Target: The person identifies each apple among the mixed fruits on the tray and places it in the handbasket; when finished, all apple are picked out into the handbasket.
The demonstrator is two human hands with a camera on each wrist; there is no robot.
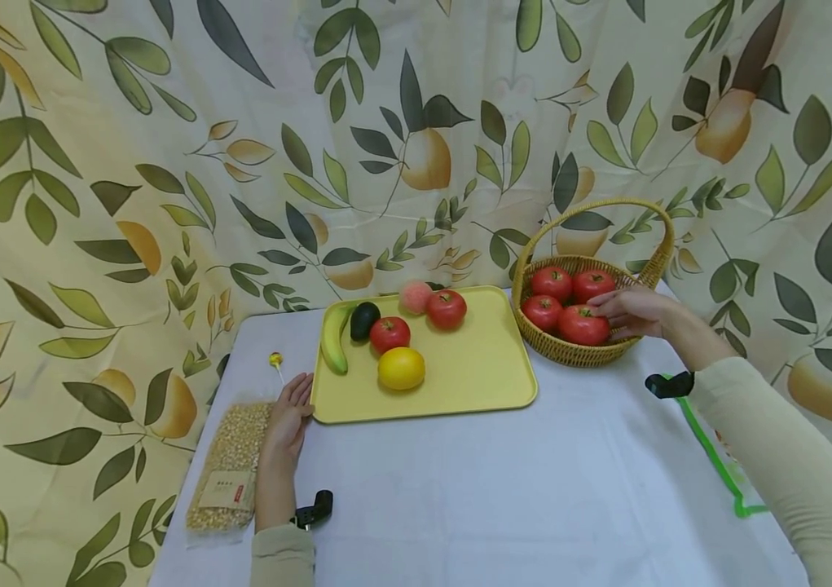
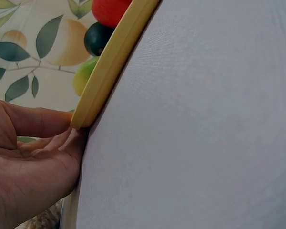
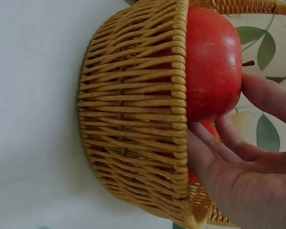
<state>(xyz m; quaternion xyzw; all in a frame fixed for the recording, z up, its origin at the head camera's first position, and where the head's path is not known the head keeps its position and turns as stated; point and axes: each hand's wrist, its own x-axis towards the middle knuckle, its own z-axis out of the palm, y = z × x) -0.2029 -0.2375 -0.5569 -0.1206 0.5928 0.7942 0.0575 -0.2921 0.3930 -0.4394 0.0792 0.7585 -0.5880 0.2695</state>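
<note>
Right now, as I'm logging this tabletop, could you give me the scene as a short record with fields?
left hand: pinches the near left corner of the yellow tray
right hand: grips a red apple at the wicker basket
tray holds: banana, dark oval fruit, two red round fruits, peach, lemon
basket: right of tray; four apples visible, including the gripped one
left of tray: bag of kernels, lollipop

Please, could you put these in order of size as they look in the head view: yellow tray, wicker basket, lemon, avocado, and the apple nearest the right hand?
1. Yellow tray
2. Wicker basket
3. Lemon and apple nearest the right hand: too alike to rank
4. Avocado
</note>
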